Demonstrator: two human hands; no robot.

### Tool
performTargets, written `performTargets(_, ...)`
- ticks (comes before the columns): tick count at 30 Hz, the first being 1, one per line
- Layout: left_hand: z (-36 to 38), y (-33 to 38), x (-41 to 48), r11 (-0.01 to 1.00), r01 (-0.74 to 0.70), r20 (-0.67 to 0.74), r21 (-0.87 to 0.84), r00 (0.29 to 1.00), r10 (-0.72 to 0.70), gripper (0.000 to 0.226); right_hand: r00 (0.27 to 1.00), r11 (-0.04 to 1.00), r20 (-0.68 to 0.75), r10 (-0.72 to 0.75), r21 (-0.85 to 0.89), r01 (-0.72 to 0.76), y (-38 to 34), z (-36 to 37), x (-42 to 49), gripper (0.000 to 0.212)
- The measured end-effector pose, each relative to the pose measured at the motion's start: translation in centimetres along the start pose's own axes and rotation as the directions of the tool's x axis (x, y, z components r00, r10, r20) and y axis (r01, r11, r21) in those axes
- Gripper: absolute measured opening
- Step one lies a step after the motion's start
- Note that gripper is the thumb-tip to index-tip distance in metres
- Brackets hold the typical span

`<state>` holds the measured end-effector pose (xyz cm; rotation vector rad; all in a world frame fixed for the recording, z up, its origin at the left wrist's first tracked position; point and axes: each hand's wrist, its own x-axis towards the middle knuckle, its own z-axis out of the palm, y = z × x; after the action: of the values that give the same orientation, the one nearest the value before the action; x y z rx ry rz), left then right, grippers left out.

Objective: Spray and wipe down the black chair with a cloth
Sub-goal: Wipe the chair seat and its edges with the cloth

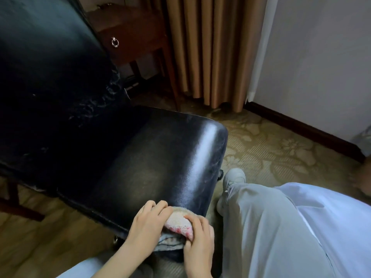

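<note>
Grip on cloth [179, 221] — left hand [145, 224], right hand [199, 240] curled

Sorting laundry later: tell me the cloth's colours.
The cloth is cream with pink-red patches, seen in head view.

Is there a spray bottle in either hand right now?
No, the left hand and right hand both hold the cloth at the black chair seat's front edge.

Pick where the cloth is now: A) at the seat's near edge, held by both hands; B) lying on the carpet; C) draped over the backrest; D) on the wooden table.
A: the left hand and right hand grip the cloth at the near seat edge of the black chair.
</note>
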<state>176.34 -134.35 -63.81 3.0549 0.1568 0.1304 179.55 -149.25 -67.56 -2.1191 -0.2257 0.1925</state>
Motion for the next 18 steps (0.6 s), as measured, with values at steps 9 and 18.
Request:
performTargets(9,1.5,-0.4,8.7,0.999,-0.035,-0.091,0.016,0.995,0.036,0.045,0.992,0.999,-0.117,-0.040,-0.015,0.038,0.4,-0.6,8.1,0.063)
performTargets(18,1.9,1.0,16.5,0.997,0.081,-0.153,-0.002,0.985,-0.080,0.037,0.992,0.993,0.046,-0.119,0.007,0.119,1.4,-3.6,18.2,0.061)
